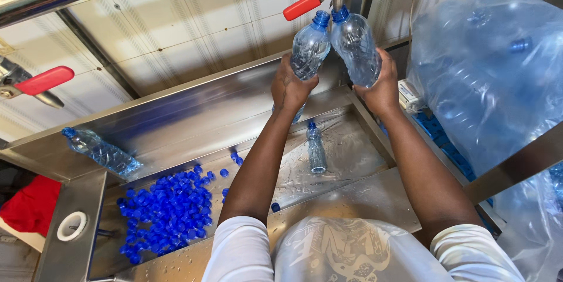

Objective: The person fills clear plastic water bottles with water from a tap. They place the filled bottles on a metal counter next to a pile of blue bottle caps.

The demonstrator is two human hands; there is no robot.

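My left hand [290,88] grips a clear plastic bottle with a blue neck ring [311,47], raised toward a metal tap with a red lever [305,5]. My right hand [381,88] holds a second clear bottle [356,47], its mouth right under the tap's spout. The two bottles touch near their necks. Both arms reach over a wet stainless steel trough [352,159].
One capped bottle [316,148] stands in the trough, and a heap of blue caps [170,208] lies at its left end. Another bottle [101,150] rests on the steel ledge at left. A second red-handled tap [41,81] is far left. Big plastic-wrapped jugs [487,71] sit right.
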